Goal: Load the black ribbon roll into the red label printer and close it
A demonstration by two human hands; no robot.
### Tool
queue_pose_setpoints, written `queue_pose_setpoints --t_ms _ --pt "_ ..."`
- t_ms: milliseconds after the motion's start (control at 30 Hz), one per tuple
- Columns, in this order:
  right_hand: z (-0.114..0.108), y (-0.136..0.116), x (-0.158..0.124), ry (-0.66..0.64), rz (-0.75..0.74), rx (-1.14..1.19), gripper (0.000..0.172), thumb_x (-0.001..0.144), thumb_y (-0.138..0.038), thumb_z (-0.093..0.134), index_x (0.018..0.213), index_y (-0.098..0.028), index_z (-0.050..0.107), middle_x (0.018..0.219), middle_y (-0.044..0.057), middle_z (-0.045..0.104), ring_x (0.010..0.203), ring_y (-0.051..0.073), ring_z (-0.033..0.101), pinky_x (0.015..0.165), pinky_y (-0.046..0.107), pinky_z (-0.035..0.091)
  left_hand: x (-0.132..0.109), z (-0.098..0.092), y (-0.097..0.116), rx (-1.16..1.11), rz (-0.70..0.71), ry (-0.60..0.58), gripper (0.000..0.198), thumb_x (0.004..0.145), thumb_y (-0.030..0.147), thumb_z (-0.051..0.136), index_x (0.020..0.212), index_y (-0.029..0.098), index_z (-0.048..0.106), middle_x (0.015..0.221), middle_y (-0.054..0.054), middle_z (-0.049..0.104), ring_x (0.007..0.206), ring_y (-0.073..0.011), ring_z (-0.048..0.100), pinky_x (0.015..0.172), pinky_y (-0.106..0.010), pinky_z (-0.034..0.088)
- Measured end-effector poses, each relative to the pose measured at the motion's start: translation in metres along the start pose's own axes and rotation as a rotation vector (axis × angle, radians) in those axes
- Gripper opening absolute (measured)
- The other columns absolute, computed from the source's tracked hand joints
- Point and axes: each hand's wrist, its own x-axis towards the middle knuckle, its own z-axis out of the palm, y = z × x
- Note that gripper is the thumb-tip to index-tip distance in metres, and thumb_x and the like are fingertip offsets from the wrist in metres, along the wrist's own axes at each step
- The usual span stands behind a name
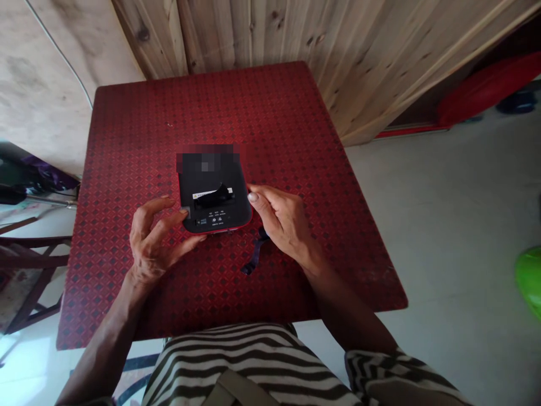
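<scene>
Your left hand [147, 237] is spreading in a wide arch at the near-left corner of a black device [209, 180], which is lying flat, round-cornered and red-rimmed, on the red patterned counter [253, 124]. The forefinger is touching a small grey square [188, 213] at that corner, while the thumb is reaching just under the near edge; this wide spacing is probably steadying two sides at once. Your right hand [281, 217] is bringing thumb and forefinger close together at the device's right edge, likely bracing it against sliding; whether they are truly pinching the edge, you cannot tell from this angle. The printed face is turning upward, so its icons [215, 219] are lying open to view between your hands.

The only container-like feature is a narrow recess [200, 204] across the face. A curved black strip [215, 196] is standing out of it, partly covering a white label [200, 195]; anything deeper in the recess is disappearing into shadow. A dark purple strap [252, 259] is lying loose on the counter, its upper end running beside your right hand. The device's far end is showing too coarsely to read.
</scene>
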Motion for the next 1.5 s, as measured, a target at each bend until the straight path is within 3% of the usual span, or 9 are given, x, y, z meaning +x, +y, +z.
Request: queue_pose_setpoints --t_ms 233,533,700,833,933,1033,1233,1400,1500 --pt "0.000 0.000 0.001 0.001 -0.004 -0.012 0.046 0.112 -0.051 0.046 0.122 -0.022 0.080 0.123 0.010 0.084 0.115 0.024 0.080 0.103 0.043 0.063 0.001 0.003 0.002 -0.071 -0.076 -0.025 0.046 0.085 0.046 0.089 0.122 0.028 0.068 0.131 -0.010 0.067 0.120 -0.0283 0.069 0.099 -0.047 0.062" --pt "-0.003 -0.002 0.004 -0.014 -0.038 -0.021 0.040 0.112 -0.044 0.048 0.117 -0.022 0.081 0.118 0.008 0.085 0.109 0.022 0.081 0.099 0.038 0.063 -0.007 0.021 0.009 -0.077 -0.041 0.057 0.067 0.086 0.045 0.088 0.140 0.023 0.055 0.133 -0.013 0.066 0.124 -0.0276 0.067 0.104 -0.045 0.060" --pt "-0.015 -0.016 0.025 0.035 -0.146 -0.221 0.028 0.110 -0.035 0.055 0.113 -0.023 0.080 0.112 0.007 0.085 0.103 0.023 0.079 0.096 0.039 0.062 -0.006 0.021 0.008 -0.036 -0.011 0.028 0.075 0.090 0.040 0.085 0.152 0.024 0.047 0.136 -0.014 0.065 0.127 -0.0271 0.066 0.105 -0.043 0.061" --pt "-0.007 -0.037 0.056 -0.252 -0.327 -0.456 0.024 0.105 -0.012 0.056 0.108 -0.019 0.079 0.107 0.008 0.083 0.102 0.023 0.075 0.097 0.038 0.058 -0.008 0.019 0.007 -0.035 -0.006 -0.015 0.072 0.091 0.041 0.085 0.152 0.025 0.051 0.141 -0.016 0.062 0.128 -0.0284 0.065 0.107 -0.044 0.062" --pt "0.012 -0.048 0.078 -0.459 -0.335 -0.590 0.028 0.101 -0.002 0.054 0.106 -0.015 0.079 0.109 0.012 0.082 0.103 0.024 0.074 0.094 0.037 0.056 -0.011 0.019 0.008 -0.053 -0.028 -0.022 0.074 0.092 0.039 0.084 0.156 0.026 0.048 0.144 -0.016 0.061 0.131 -0.0292 0.065 0.109 -0.045 0.062" --pt "0.031 -0.049 0.094 -0.562 -0.305 -0.706 0.028 0.102 -0.002 0.054 0.107 -0.012 0.079 0.111 0.016 0.082 0.101 0.026 0.076 0.087 0.037 0.056 -0.013 0.020 0.008 -0.077 -0.041 -0.028 0.073 0.093 0.037 0.083 0.156 0.027 0.048 0.144 -0.016 0.060 0.130 -0.0285 0.067 0.109 -0.045 0.063" --pt "0.043 -0.043 0.107 -0.613 -0.333 -0.758 0.024 0.096 -0.002 0.060 0.096 -0.013 0.082 0.097 0.017 0.083 0.092 0.030 0.080 0.089 0.045 0.059 -0.013 0.020 0.008 -0.087 -0.039 -0.030 0.070 0.094 0.036 0.081 0.156 0.026 0.048 0.144 -0.016 0.061 0.128 -0.0288 0.068 0.108 -0.045 0.065" --pt "0.032 -0.051 0.106 -0.634 -0.343 -0.786 0.015 0.092 -0.009 0.071 0.102 -0.015 0.080 0.101 0.014 0.083 0.094 0.029 0.078 0.080 0.038 0.058 -0.015 0.020 0.007 -0.083 -0.051 -0.040 0.068 0.096 0.039 0.079 0.155 0.030 0.047 0.144 -0.014 0.062 0.129 -0.0285 0.068 0.108 -0.046 0.065" --pt "0.020 -0.060 0.096 -0.581 -0.324 -0.774 0.016 0.094 -0.013 0.069 0.108 -0.016 0.078 0.106 0.013 0.082 0.095 0.027 0.077 0.081 0.037 0.057 -0.015 0.021 0.007 -0.089 -0.058 -0.030 0.067 0.095 0.039 0.080 0.153 0.030 0.049 0.144 -0.014 0.062 0.128 -0.0278 0.069 0.108 -0.045 0.065"
